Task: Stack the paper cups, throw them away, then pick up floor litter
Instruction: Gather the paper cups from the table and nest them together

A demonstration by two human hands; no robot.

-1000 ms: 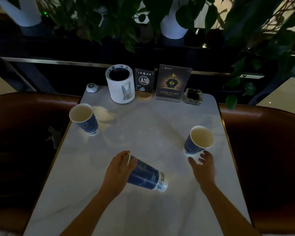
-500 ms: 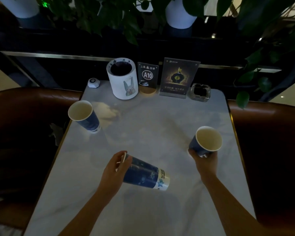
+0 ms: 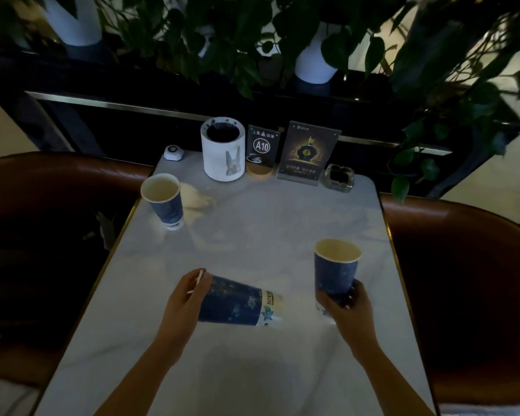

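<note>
Three blue paper cups are on or over a pale marble table [image 3: 252, 235]. My left hand [image 3: 183, 298] grips the mouth end of one cup [image 3: 237, 301], which lies on its side with its base pointing right. My right hand [image 3: 345, 304] holds a second cup [image 3: 335, 271] upright by its lower part, lifted just above the table. The third cup [image 3: 164, 199] stands upright and alone near the table's left edge.
Along the far edge stand a white cylindrical holder with a rabbit picture [image 3: 222, 151], an A10 table sign [image 3: 261, 148], a dark menu stand [image 3: 308, 154], a glass ashtray [image 3: 339, 178] and a small white call button [image 3: 173, 153]. Brown seats flank both sides; plants hang overhead.
My right hand has closed on the right cup and raised it upright off the table, closer to me. My left hand keeps its hold on the lying cup.
</note>
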